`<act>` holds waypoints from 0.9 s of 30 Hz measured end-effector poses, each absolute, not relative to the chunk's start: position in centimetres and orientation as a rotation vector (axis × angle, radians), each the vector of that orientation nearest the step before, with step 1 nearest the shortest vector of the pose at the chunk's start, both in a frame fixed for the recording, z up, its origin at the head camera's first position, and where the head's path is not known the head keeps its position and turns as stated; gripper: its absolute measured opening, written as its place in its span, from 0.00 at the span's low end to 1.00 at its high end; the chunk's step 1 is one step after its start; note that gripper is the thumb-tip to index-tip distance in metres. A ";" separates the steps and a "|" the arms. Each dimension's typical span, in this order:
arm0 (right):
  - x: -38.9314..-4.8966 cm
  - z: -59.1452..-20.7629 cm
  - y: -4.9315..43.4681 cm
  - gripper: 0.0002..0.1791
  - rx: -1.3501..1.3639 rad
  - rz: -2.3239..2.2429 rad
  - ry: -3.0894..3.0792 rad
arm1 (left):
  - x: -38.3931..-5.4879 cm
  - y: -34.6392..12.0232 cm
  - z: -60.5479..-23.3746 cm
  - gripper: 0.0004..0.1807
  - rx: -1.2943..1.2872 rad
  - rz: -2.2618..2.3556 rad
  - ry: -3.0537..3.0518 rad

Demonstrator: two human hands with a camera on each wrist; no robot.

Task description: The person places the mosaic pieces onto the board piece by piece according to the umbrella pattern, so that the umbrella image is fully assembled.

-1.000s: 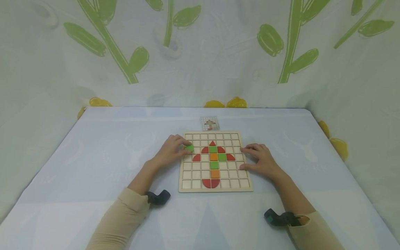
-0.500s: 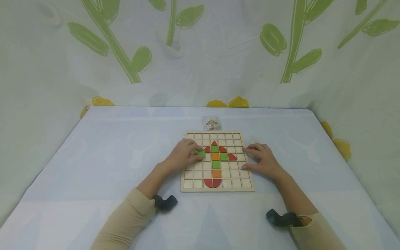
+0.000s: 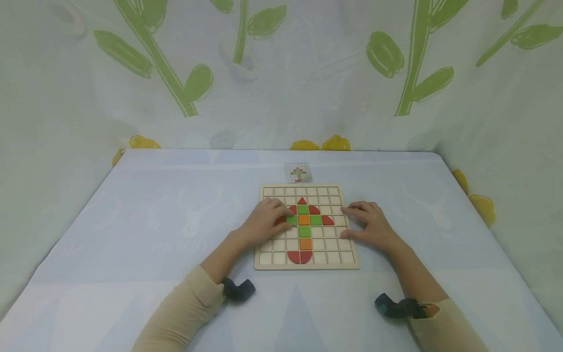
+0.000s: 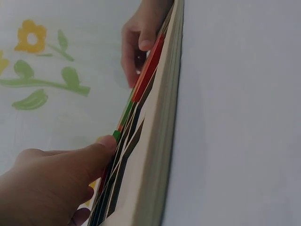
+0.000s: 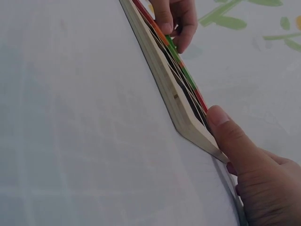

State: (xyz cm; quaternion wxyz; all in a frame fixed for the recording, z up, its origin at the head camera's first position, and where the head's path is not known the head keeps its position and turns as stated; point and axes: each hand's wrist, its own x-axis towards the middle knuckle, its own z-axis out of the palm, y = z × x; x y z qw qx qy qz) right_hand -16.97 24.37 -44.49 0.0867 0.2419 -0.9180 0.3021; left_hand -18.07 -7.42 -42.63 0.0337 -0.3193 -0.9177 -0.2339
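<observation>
A square wooden grid board [image 3: 306,267] lies on the table, bearing red, green and orange tiles in a tree-like or arrow-like pattern. My left hand [image 3: 263,221] reaches over the board's left half and pinches a green square tile [image 3: 291,221] between thumb and fingers. That tile is at the cell left of an orange square [image 3: 304,220]; whether it is fully seated I cannot tell. A red tile [image 3: 279,220] is partly hidden under the fingers. My right hand [image 3: 368,225] touches the board's right edge, thumb and forefinger spread apart along it.
Behind the board lies a small picture card [image 3: 298,172] with a similar coloured pattern on a grid. A pale patterned cloth covers the table [image 3: 176,195]. Dark camera mounts [image 3: 239,291] sit on both wrists. A leaf-printed curtain [image 3: 308,98] hangs behind.
My left hand has carried the green tile from the board's left edge rightwards to the cell beside the orange square and lowered it there. The right hand keeps its place.
</observation>
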 end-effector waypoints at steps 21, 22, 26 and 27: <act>-16.9 -44.4 24.4 0.37 0.687 0.896 -2.770 | -17.6 -7.0 -42.5 0.13 -0.868 -0.748 -2.807; -17.0 -44.4 24.4 0.37 0.686 0.893 -2.773 | -17.6 -7.0 -42.6 0.13 -0.867 -0.753 -2.797; -17.0 -44.4 24.4 0.36 0.690 0.871 -2.776 | -17.7 -7.1 -43.0 0.14 -0.860 -0.761 -2.769; -17.1 -44.3 24.4 0.36 0.693 0.866 -2.777 | -17.7 -7.1 -43.0 0.15 -0.853 -0.757 -2.764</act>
